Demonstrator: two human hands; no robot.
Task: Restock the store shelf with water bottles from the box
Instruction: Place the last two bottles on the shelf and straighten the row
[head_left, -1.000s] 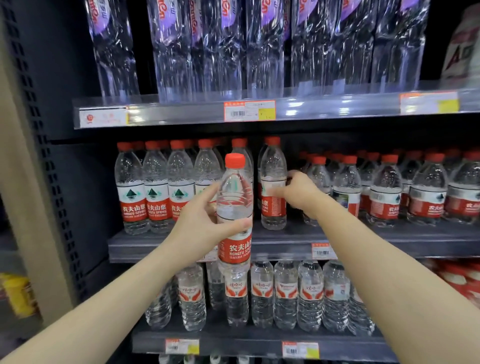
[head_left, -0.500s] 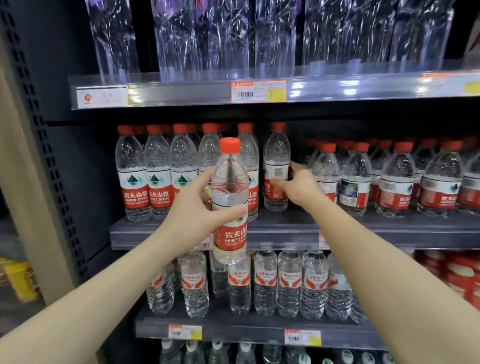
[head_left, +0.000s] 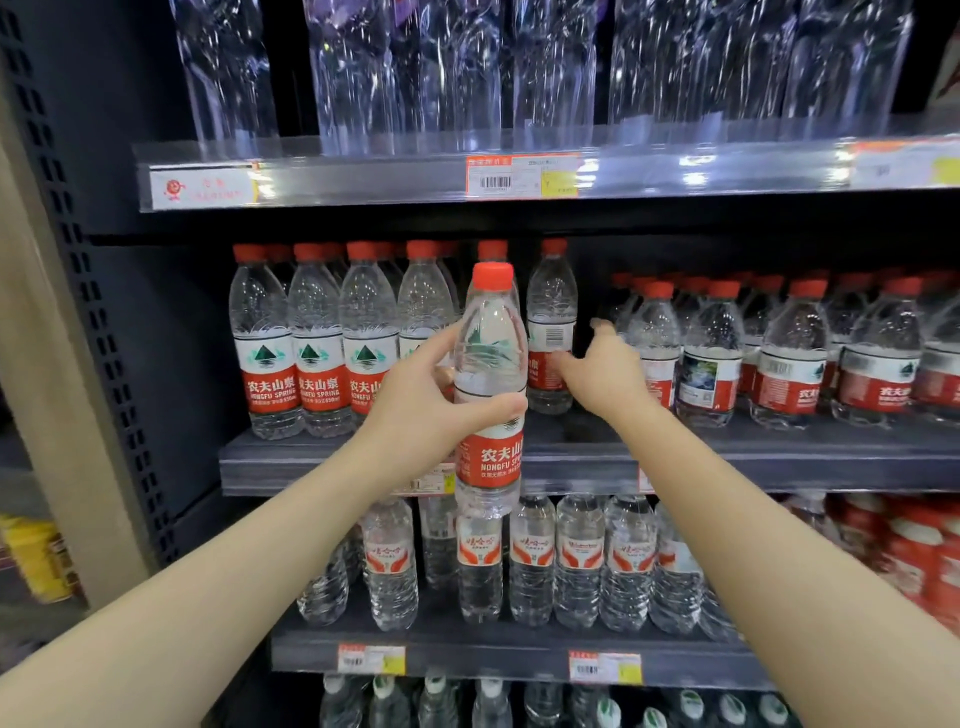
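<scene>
Bottle (head_left: 488, 384) with red cap and red label, long axis upright, held out in front of the middle shelf (head_left: 727, 457), its base hanging below the shelf's front edge. We grip it in our left hand (head_left: 431, 410), thumb across the front of the body just above the label, fingers wrapped behind; this hand alone carries it.

Straight behind the bottle the row of same-brand bottles (head_left: 317, 338) runs to the left, and one more bottle (head_left: 551, 327) stands just right of it. Beyond that one lies a dark bare stretch of shelf, then the next block of bottles (head_left: 711, 353).

Our right hand (head_left: 602, 374) is open and holds nothing, fingers spread, reaching into that gap beside the lone bottle; whether a fingertip touches it we cannot tell.

We judge the gap up and to the right of the held bottle to be the target. Bottle must rise clear of the shelf edge, then travel right and inward, staying upright. Left hand is nearer the load; right hand is nearer the slot.
</scene>
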